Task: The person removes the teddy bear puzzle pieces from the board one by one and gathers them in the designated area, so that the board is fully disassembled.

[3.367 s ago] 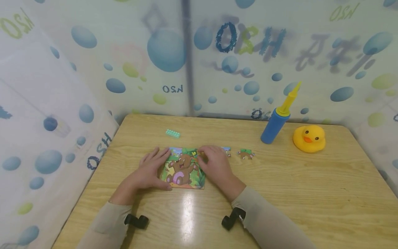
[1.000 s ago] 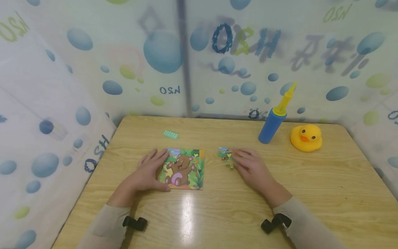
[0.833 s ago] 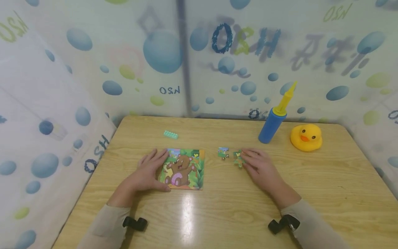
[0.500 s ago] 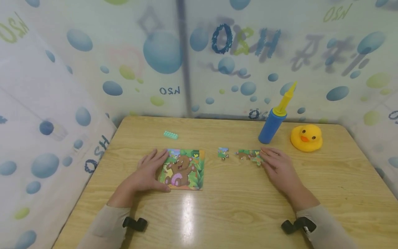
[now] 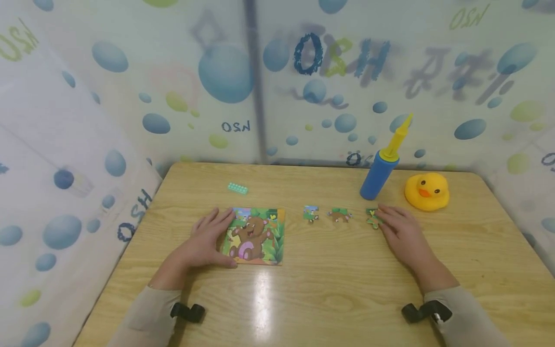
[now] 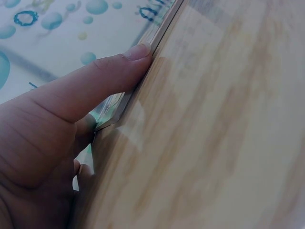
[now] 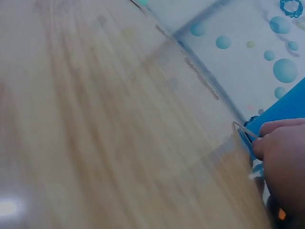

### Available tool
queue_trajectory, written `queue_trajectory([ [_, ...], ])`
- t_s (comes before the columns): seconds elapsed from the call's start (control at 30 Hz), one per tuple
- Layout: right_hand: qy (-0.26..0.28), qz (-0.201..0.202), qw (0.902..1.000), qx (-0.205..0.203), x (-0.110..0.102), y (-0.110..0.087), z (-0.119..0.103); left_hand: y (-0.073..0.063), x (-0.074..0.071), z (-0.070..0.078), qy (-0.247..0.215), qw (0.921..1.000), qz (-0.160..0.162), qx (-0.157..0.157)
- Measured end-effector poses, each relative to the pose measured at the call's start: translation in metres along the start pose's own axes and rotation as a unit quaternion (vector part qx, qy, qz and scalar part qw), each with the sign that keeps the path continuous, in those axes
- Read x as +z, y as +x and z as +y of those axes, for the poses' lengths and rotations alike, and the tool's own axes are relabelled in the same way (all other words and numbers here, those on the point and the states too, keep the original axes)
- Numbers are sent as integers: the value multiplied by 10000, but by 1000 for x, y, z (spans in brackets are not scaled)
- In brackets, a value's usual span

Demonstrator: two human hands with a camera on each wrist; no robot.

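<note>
Right grip (image 5: 404, 235) pinches green jigsaw piece (image 5: 373, 218), slid farther right of frame centre, now clear of brown piece (image 5: 340, 215), both distinct; left grip (image 5: 205, 244), fingers extended, touches bear puzzle (image 5: 255, 236).

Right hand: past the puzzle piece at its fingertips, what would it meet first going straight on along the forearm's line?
Probably the blue pump, near its base: in the head view the right hand points toward it. Depth is unclear, and slightly farther left it might slip by.
</note>
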State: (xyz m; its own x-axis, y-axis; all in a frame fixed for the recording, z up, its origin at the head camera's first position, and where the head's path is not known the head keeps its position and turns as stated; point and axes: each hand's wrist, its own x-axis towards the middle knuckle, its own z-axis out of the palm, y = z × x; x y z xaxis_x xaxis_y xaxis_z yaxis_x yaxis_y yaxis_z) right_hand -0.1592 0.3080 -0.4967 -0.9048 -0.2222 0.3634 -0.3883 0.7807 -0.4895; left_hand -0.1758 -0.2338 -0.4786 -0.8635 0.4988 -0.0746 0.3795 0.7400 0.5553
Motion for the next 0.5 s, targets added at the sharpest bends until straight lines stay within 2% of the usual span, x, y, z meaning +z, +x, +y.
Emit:
queue_trajectory([
  [0.2,-60,-253,9991,346,2,1,2,0,-1,1,29,10000,-9,-28],
  [0.5,39,-324,9972,677,-3,3,-3,0,-2,4,-2,10000,-39,-34],
])
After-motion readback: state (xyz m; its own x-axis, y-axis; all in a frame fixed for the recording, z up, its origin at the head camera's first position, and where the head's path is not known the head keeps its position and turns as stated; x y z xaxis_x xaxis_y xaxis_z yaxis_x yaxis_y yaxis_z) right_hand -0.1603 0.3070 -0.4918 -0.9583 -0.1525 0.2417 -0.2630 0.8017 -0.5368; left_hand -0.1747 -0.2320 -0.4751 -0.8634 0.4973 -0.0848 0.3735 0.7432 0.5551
